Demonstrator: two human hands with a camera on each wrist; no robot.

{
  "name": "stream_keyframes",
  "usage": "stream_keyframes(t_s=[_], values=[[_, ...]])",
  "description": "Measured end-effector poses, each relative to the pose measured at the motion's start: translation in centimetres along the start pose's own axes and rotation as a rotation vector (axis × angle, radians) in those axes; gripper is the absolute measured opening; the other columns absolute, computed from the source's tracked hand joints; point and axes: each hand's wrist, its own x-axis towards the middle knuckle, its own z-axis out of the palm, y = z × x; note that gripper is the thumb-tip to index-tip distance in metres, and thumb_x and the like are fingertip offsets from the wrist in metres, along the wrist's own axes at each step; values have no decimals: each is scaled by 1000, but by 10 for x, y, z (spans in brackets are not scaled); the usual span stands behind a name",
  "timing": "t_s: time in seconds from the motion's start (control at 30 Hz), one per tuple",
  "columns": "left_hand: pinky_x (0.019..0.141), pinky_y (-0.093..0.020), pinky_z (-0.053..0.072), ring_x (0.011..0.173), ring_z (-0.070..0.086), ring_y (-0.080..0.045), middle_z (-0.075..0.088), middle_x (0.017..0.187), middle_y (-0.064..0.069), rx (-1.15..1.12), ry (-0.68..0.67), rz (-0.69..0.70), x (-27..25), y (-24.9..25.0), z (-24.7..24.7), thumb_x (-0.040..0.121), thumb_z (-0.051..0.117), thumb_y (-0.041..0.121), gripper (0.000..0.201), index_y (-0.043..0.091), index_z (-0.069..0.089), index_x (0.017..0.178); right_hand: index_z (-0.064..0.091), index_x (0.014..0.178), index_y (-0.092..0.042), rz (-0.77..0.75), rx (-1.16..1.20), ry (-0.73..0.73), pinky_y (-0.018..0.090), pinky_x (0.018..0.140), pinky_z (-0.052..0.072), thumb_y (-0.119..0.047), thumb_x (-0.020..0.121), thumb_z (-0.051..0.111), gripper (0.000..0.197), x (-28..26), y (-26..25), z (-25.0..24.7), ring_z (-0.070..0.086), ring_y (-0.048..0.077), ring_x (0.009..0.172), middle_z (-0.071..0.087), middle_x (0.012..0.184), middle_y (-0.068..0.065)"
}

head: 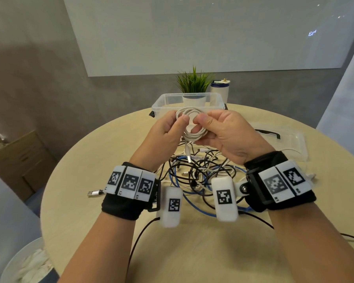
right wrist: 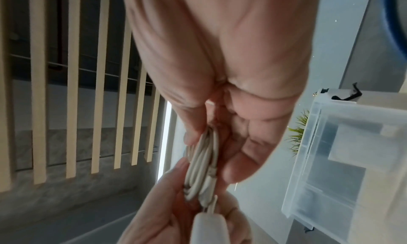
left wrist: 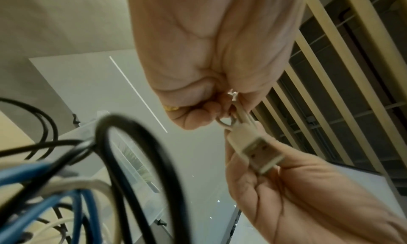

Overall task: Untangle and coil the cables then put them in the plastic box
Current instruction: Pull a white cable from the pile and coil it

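up close, the left grip (head: 168, 127) and right grip (head: 219, 131) each pinch the coiled white cable (head: 190, 123) between curled fingers, above the tabletop (head: 102, 152). beneath them lies the cable tangle (head: 196, 176); just beyond stands the plastic box (head: 161, 103).

A white cable (head: 189, 124), wound into a small round coil, is being held up above the bench (head: 192, 252), pinched on either side by the left hand (head: 168, 129) and the right hand (head: 223, 131). Its USB plug (left wrist: 257, 152) is being left dangling below the coil. Beneath, a tangle (head: 198, 176) of black, blue and white cables is lying on the bench. The clear plastic box (head: 161, 105) is standing open just behind the coil.
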Motion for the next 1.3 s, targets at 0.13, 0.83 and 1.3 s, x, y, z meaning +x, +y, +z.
stream_keyframes(t_s=[0.13,0.83,1.3], values=[[52,-19,36,54,41,-4,50,59,12,-112,-50,-33,-2,1,-2,103,36,17,25,15,50,82,66,86,-6,-2,71,32,25,58,56,-16,91,57,15,-1,1,0,63,16,62,66,68,5],[64,-19,56,62,66,-10,69,69,-5,-60,118,-218,3,-11,-20,86,64,-1,10,7,67,80,66,82,-4,1,64,193,36,66,60,-15,93,58,18,0,3,-11,62,16,58,62,58,4],[62,-21,55,61,65,-7,67,64,3,-418,111,-231,4,-7,-10,96,48,1,17,10,50,82,67,87,-2,37,50,140,38,61,60,-18,93,58,19,0,7,-8,64,21,68,58,79,11]])
